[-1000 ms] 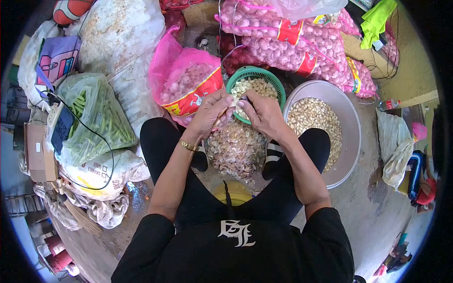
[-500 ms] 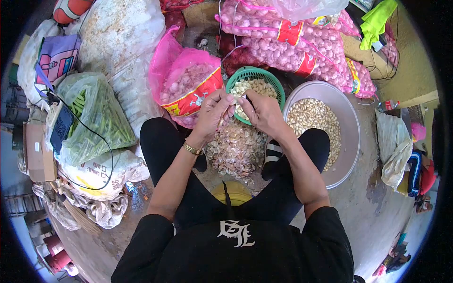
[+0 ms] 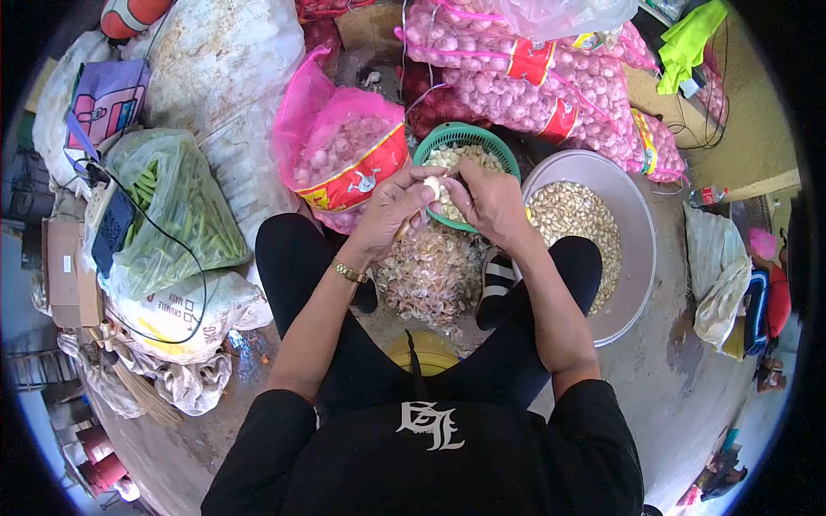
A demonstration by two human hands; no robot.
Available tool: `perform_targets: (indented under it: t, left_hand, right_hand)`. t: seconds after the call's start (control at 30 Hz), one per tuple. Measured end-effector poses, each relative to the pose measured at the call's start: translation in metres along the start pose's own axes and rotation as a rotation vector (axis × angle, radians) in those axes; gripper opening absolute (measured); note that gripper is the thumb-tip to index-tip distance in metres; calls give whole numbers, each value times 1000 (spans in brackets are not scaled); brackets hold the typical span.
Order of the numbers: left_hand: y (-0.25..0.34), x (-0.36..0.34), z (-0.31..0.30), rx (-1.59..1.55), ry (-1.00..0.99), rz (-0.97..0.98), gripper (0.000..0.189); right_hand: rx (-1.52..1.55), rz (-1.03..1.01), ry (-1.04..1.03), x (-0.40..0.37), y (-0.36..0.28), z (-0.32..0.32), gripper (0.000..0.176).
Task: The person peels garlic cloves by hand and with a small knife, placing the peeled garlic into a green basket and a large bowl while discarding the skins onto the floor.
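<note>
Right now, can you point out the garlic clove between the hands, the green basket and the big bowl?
garlic clove (image 3: 433, 185), head view, on its pale side.
green basket (image 3: 469, 132), head view, on its far rim.
big bowl (image 3: 637, 284), head view, on its bare inner wall at the right.

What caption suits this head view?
Left hand and right hand pinch a garlic clove over the green basket, beside a heap of skins and a basin of cloves.

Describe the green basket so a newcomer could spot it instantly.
Find the big grey basin of peeled garlic cloves by the person's right knee. Just left of it sits the green basket, flanked on its other side by an open pink sack. It alone is green slatted plastic, and smaller than the basin.
</note>
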State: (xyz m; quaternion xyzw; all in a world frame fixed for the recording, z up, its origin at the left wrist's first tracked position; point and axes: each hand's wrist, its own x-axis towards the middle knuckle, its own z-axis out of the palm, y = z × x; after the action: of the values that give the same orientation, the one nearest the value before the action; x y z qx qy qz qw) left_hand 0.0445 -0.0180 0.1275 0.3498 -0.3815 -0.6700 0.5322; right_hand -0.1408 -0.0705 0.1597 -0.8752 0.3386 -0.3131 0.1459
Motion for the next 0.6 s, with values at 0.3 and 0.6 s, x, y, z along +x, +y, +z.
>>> perform_targets:
  t: [0.3,0.6]
  left_hand:
    - [3,2,-10,159,8,47,28]
    - [9,0,-4,214,31,8,23]
  right_hand:
    - [217,76,40,-1,1,-2,30]
    - [139,27,-19,-1,2,-1,25]
